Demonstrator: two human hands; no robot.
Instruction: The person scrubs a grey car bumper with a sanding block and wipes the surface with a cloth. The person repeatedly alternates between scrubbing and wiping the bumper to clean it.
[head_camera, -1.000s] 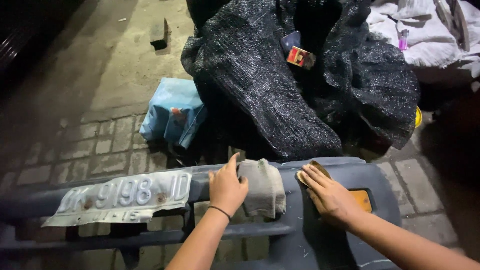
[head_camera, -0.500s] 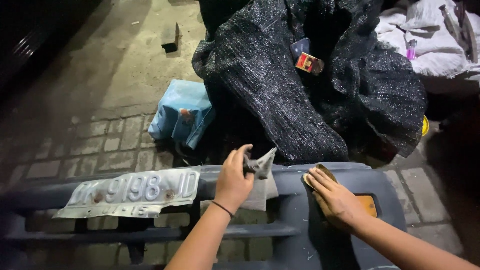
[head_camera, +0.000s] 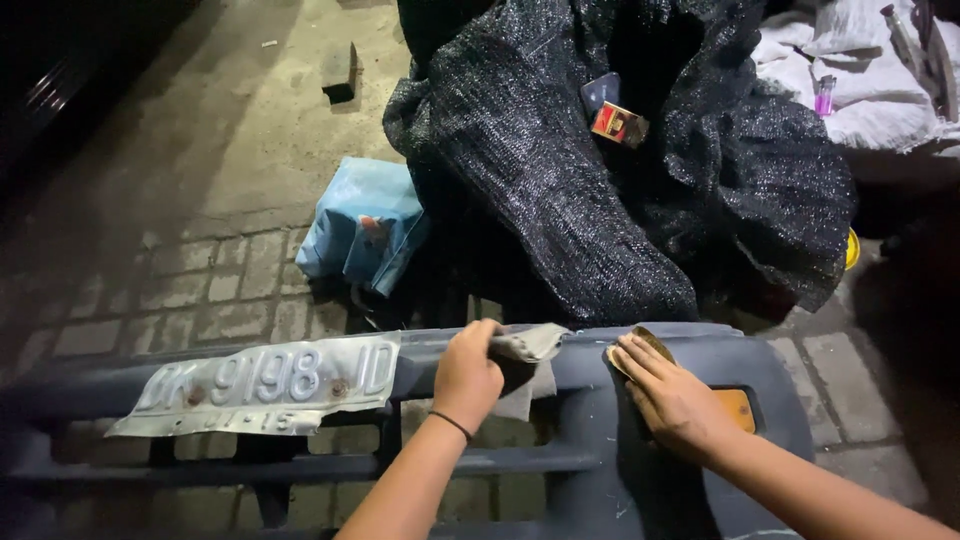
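A grey-blue car bumper (head_camera: 600, 470) lies across the bottom of the head view, with a worn licence plate (head_camera: 265, 385) fixed to its left part. My left hand (head_camera: 467, 372) grips a grey cloth (head_camera: 525, 350) draped over the bumper's top edge. My right hand (head_camera: 672, 398) presses flat on a small tan pad (head_camera: 640, 345), which looks like sandpaper, against the bumper's face. An orange reflector (head_camera: 738, 408) sits just right of that hand.
A large black mesh cover (head_camera: 560, 170) is heaped behind the bumper, with a small red box (head_camera: 620, 124) on it. A light blue bag (head_camera: 360, 225) lies on the paved ground at left. A loose brick (head_camera: 340, 72) is farther back. White sacks (head_camera: 860, 90) fill the top right.
My left hand lifted the cloth off the bumper, then brought it back down onto the top edge. The right hand stayed pressed on the pad.
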